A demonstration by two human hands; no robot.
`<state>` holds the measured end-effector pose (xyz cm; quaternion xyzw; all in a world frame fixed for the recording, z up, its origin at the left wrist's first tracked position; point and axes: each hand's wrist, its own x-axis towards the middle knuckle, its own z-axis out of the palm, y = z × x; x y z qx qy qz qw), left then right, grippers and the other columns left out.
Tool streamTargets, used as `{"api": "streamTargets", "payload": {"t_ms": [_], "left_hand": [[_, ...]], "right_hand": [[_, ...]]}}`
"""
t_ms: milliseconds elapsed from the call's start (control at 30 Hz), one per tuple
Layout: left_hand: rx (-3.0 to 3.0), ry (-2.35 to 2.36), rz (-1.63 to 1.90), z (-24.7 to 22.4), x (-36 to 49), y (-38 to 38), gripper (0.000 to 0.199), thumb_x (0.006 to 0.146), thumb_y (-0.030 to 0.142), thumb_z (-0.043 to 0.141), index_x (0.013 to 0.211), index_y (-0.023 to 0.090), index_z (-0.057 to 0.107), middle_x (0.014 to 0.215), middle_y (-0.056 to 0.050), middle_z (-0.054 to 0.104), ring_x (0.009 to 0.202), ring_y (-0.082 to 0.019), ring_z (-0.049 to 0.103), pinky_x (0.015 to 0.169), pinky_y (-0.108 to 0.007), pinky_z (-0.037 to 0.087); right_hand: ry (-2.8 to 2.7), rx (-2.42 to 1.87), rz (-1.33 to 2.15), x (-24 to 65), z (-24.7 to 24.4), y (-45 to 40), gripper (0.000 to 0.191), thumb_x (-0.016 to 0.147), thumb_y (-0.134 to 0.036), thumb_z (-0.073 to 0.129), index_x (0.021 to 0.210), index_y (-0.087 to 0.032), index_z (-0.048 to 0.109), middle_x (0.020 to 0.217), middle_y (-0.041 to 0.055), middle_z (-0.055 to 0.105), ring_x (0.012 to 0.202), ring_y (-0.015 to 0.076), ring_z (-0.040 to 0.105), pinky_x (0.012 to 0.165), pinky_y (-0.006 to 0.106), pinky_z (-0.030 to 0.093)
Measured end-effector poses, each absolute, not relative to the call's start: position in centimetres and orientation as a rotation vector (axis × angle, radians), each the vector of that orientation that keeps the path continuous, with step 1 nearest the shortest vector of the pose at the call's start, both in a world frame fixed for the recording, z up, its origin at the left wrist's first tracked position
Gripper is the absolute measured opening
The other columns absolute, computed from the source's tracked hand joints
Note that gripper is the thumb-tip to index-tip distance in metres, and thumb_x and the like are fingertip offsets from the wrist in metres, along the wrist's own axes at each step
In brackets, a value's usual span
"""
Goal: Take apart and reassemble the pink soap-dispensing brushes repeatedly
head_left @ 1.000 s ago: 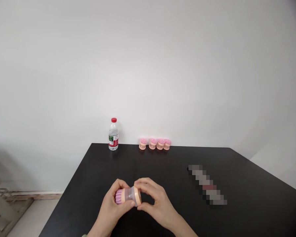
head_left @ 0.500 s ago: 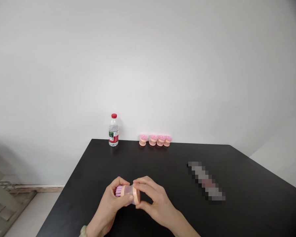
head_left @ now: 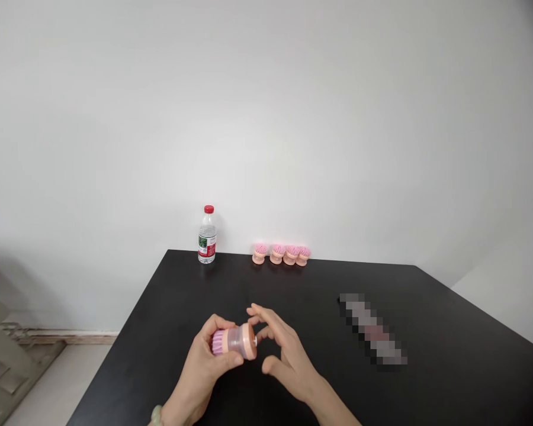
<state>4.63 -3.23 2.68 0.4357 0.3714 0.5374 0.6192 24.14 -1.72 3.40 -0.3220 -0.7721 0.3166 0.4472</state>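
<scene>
The left hand (head_left: 199, 361) is closed around a small brush (head_left: 234, 342) and holds it up over the black table (head_left: 124, 378). Its fingers curl over the top of the brush, and its thumb presses on the front. The brush lies on its side. Its pink bristles (head_left: 218, 342) point left, and its peach cap (head_left: 249, 341) points right. Between them is a clear body. A tiny white peg (head_left: 255, 341) sticks out of the cap.

The right hand (head_left: 288, 361) is open, with its fingers spread and its thumb well away from them. It is just beside the cap. Its fingertips (head_left: 260, 313) are very close to the cap, but I cannot tell if one touches it. So the two hands are near each other, but not clasped together.

Part of the brush is hidden behind the left fingers. A long thing (head_left: 373, 328) on the table is too blurred to make out. At the far edge of the table stand a water bottle (head_left: 206, 235) with a red cap and a row of four small brushes (head_left: 281, 255).
</scene>
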Motion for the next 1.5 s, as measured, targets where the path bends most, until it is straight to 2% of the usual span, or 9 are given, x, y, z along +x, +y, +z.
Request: {"api": "streamTargets", "payload": {"t_ms": [133, 233, 400, 633, 800, 1033, 1167, 1300, 1500], "left_hand": [[0.943, 0.808, 1.256, 2.8, 4.3, -3.1, 0.051, 0.053, 0.040, 0.095, 0.090, 0.021, 0.065, 0.079, 0.001, 0.068, 0.071, -0.013, 0.054, 0.068, -0.023, 0.039], [0.967, 0.821, 1.233, 2.7, 4.2, -3.0, 0.051, 0.055, 0.040, 0.094, 0.091, 0.021, 0.064, 0.080, 0.000, 0.070, 0.072, -0.014, 0.055, 0.068, -0.024, 0.040], [0.996, 0.825, 1.175, 2.4, 4.2, -2.8, 0.048, 0.059, 0.038, 0.093, 0.091, 0.020, 0.062, 0.081, 0.000, 0.071, 0.075, -0.015, 0.057, 0.071, -0.026, 0.041], [1.049, 0.825, 1.162, 2.2, 4.4, -3.0, 0.047, 0.060, 0.038, 0.092, 0.092, 0.022, 0.062, 0.084, 0.000, 0.071, 0.076, -0.017, 0.058, 0.071, -0.027, 0.041], [1.112, 0.857, 1.227, 2.1, 4.4, -3.1, 0.046, 0.059, 0.040, 0.092, 0.095, 0.023, 0.067, 0.098, -0.003, 0.071, 0.083, -0.020, 0.061, 0.074, -0.029, 0.043], [0.844, 0.690, 1.212, 3.2, 4.3, -3.5, 0.045, 0.076, 0.051, 0.078, 0.115, 0.030, 0.068, 0.109, -0.004, 0.068, 0.096, -0.022, 0.063, 0.085, -0.032, 0.048], [0.714, 0.661, 1.067, 3.4, 4.3, -3.5, 0.040, 0.076, 0.051, 0.079, 0.103, 0.023, 0.071, 0.090, -0.003, 0.067, 0.081, -0.017, 0.062, 0.078, -0.031, 0.049], [0.808, 0.683, 1.087, 3.6, 4.3, -3.4, 0.042, 0.065, 0.044, 0.089, 0.093, 0.020, 0.069, 0.081, 0.000, 0.063, 0.072, -0.012, 0.055, 0.069, -0.024, 0.044], [1.012, 0.703, 1.286, 4.1, 4.6, -3.9, 0.056, 0.049, 0.032, 0.097, 0.098, 0.027, 0.071, 0.117, -0.004, 0.063, 0.095, -0.022, 0.061, 0.080, -0.030, 0.049]], "right_hand": [[-2.061, -0.767, 0.640, 23.9, 3.7, -1.9, 0.069, 0.087, -0.055, 0.070, 0.147, -0.030, 0.046, 0.135, 0.0119, 0.061, 0.118, 0.0276, 0.061, 0.097, 0.043, 0.055], [-2.048, -0.719, 0.501, 23.4, 3.7, -2.0, 0.051, 0.093, -0.041, 0.068, 0.140, -0.029, 0.053, 0.124, 0.0101, 0.067, 0.111, 0.0255, 0.064, 0.095, 0.041, 0.056], [-2.003, -0.726, 0.314, 22.9, 3.6, -1.9, 0.049, 0.084, -0.046, 0.077, 0.123, -0.020, 0.062, 0.101, 0.0094, 0.072, 0.083, 0.0230, 0.065, 0.074, 0.036, 0.061], [-2.029, -0.738, 0.252, 23.1, 3.9, -2.0, 0.049, 0.088, -0.053, 0.070, 0.120, -0.017, 0.063, 0.093, 0.0096, 0.071, 0.079, 0.0227, 0.064, 0.071, 0.037, 0.060], [-1.977, -0.823, 0.432, 23.0, 3.4, -2.2, 0.047, 0.085, -0.061, 0.069, 0.106, -0.019, 0.063, 0.085, 0.0051, 0.068, 0.069, 0.0177, 0.063, 0.061, 0.028, 0.059], [-1.937, -0.700, 0.365, 23.1, 4.0, -2.2, 0.046, 0.090, -0.057, 0.065, 0.117, -0.020, 0.059, 0.089, 0.0060, 0.067, 0.074, 0.0190, 0.064, 0.067, 0.031, 0.059], [-1.970, -0.615, 0.208, 23.1, 4.5, -2.2, 0.041, 0.094, -0.049, 0.063, 0.121, -0.018, 0.058, 0.099, 0.0115, 0.069, 0.085, 0.0237, 0.065, 0.076, 0.038, 0.059], [-1.950, -0.677, 0.208, 23.0, 4.6, -2.2, 0.048, 0.093, -0.059, 0.059, 0.117, -0.018, 0.061, 0.088, 0.0090, 0.069, 0.074, 0.0218, 0.066, 0.068, 0.035, 0.058], [-1.847, -0.797, 0.404, 22.8, 4.2, -2.2, 0.051, 0.088, -0.071, 0.055, 0.088, -0.021, 0.061, 0.070, 0.0000, 0.062, 0.056, 0.0140, 0.060, 0.052, 0.025, 0.052]]}}
